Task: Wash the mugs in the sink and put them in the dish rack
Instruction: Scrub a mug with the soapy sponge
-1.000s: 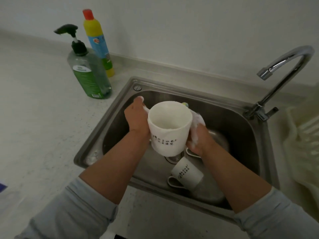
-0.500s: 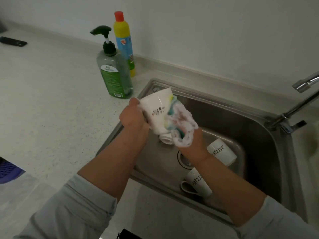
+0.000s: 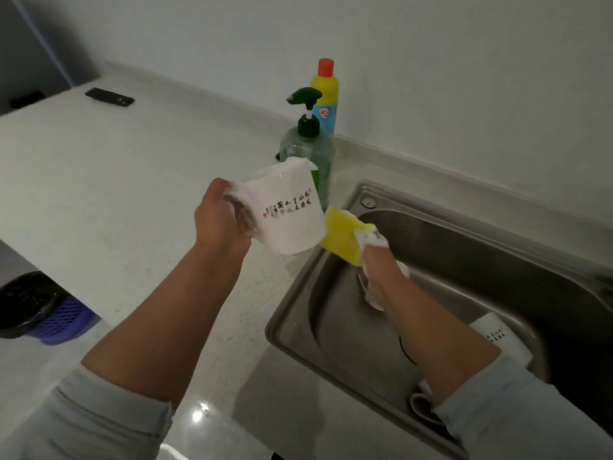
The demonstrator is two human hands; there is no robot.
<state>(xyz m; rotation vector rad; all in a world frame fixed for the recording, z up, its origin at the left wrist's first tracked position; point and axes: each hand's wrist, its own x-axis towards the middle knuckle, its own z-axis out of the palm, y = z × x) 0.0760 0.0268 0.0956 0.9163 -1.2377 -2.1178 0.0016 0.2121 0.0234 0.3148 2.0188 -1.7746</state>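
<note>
The left hand [image 3: 220, 224] is clamped around the handle side of a white mug [image 3: 285, 210], holding it tilted on its side above the counter's edge, just left of the sink [image 3: 464, 234]. Two rows of dark characters run across the mug's side, with a small red mark at their left end; they are too small to read. The right hand [image 3: 376, 260], foamy, grips a yellow sponge [image 3: 341, 237] whose corner touches the mug's base. The two hands are apart, with the mug and sponge between them.

Another white mug [image 3: 497, 336] with similar dark writing lies in the sink basin, partly hidden by the right forearm. Behind the held mug stand a green pump bottle [image 3: 308, 144] and, against the wall, a yellow bottle [image 3: 325, 94] with an orange cap and a blue label whose print is illegible. A dark flat object [image 3: 109, 96] lies on the far left of the countertop [image 3: 99, 194].
</note>
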